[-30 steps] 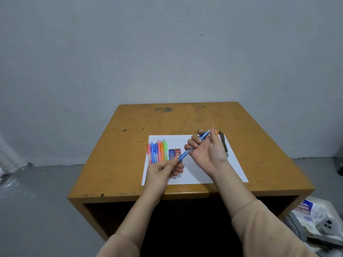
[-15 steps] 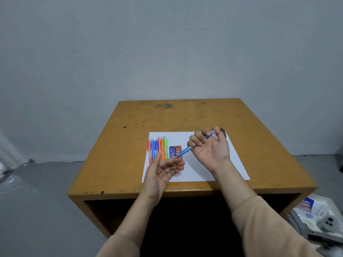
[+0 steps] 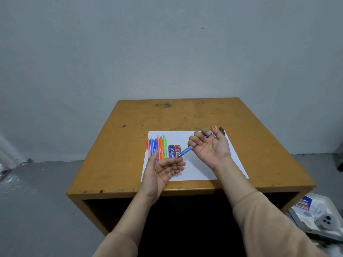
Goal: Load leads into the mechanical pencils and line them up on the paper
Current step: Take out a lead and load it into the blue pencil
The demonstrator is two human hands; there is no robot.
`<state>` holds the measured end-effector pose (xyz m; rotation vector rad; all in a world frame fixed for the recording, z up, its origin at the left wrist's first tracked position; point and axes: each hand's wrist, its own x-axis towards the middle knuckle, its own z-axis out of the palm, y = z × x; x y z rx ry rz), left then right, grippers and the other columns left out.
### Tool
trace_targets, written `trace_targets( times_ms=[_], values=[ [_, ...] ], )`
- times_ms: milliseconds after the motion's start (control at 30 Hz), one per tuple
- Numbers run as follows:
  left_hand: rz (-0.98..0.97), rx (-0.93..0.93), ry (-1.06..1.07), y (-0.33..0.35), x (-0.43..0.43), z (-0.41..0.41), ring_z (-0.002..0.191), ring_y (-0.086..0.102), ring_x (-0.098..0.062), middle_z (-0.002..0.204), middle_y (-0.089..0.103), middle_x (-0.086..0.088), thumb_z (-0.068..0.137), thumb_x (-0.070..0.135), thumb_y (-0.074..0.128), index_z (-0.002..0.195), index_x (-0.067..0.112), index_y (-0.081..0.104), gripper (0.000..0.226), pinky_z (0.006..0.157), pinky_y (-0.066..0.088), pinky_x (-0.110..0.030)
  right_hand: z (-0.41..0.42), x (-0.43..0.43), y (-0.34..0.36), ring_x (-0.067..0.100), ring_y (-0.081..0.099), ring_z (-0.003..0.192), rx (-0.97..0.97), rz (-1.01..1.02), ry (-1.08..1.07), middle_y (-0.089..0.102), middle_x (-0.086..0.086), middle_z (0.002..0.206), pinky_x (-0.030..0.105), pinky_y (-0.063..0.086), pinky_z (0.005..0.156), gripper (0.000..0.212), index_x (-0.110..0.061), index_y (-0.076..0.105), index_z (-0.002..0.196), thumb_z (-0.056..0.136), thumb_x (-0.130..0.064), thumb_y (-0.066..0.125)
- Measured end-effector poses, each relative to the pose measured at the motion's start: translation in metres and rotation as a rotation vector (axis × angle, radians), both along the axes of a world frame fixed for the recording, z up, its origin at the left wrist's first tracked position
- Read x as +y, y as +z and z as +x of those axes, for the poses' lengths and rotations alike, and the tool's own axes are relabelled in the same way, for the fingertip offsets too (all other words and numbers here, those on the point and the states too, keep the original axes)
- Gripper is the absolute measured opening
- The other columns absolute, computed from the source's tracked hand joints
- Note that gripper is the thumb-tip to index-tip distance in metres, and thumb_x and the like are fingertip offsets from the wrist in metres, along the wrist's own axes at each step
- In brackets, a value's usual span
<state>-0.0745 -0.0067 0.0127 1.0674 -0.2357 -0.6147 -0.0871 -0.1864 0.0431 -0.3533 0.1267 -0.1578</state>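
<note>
head view: a wooden table [image 3: 185,115] with a white paper [image 3: 196,169] lying on it.
right hand [image 3: 211,149]: palm up above the paper, fingers curled tight round the blue mechanical pencil [image 3: 185,150].
blue mechanical pencil: slanted, tip down-left at the left index fingertip; contact unclear.
left hand [image 3: 163,169]: palm up, fingers loosely straight, holding nothing.
pencil row [image 3: 157,148]: coloured pencils side by side on the paper's left part.
lead cases: blue case [image 3: 171,151] and red case [image 3: 177,150], flat, touching, just right of the row; contents hidden.
floor tray [image 3: 300,217]: white, holds small boxes and a grey round item.
</note>
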Motion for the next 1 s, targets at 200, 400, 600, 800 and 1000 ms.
trace_targets(
  times_ms=[200,400,600,800,1000],
  values=[
    [0.021,0.014,-0.018,0.0019,0.0008,0.0007,0.087,0.067,-0.029,0.103,0.067,-0.029,0.085,0.056,0.030,0.099,-0.010,0.067,0.076,0.078,0.055,-0.029,0.0017,-0.0016,-0.0039,0.015,0.028,0.049,0.004,0.017,0.006,0.028,0.001,0.056,0.028,0.023,0.057,0.042,-0.013,0.038,0.059,0.093,-0.038,0.033],
    [0.022,0.016,-0.014,-0.0001,0.0010,0.0006,0.086,0.067,-0.028,0.101,0.068,-0.028,0.092,0.052,0.024,0.096,-0.008,0.069,0.075,0.079,0.054,-0.030,0.0019,-0.0029,-0.0057,0.016,0.029,0.048,0.012,0.018,-0.009,0.028,0.001,0.056,0.028,0.024,0.057,0.037,-0.014,0.036,0.061,0.092,-0.035,0.035],
    [0.035,0.007,-0.016,0.0014,0.0003,0.0004,0.088,0.067,-0.028,0.105,0.067,-0.028,0.081,0.057,0.031,0.103,-0.010,0.065,0.078,0.077,0.055,-0.029,0.0024,-0.0033,-0.0071,0.016,0.029,0.048,0.029,0.036,-0.017,0.028,0.002,0.056,0.028,0.023,0.057,0.041,-0.013,0.036,0.061,0.094,-0.038,0.033],
    [0.033,0.012,0.001,0.0011,0.0001,0.0000,0.085,0.068,-0.028,0.102,0.068,-0.027,0.082,0.056,0.031,0.098,-0.009,0.067,0.076,0.074,0.056,-0.027,0.0009,-0.0023,-0.0081,0.015,0.029,0.047,0.038,0.026,-0.031,0.027,0.002,0.057,0.028,0.022,0.057,0.031,-0.014,0.034,0.064,0.088,-0.033,0.038],
    [0.068,0.035,0.025,0.0024,-0.0014,-0.0001,0.089,0.067,-0.028,0.103,0.068,-0.026,0.081,0.057,0.034,0.100,-0.008,0.067,0.075,0.080,0.054,-0.030,-0.0014,0.0000,-0.0080,0.015,0.028,0.049,0.046,0.029,-0.032,0.028,0.001,0.057,0.027,0.023,0.057,0.041,-0.014,0.036,0.063,0.095,-0.040,0.035]
  ],
)
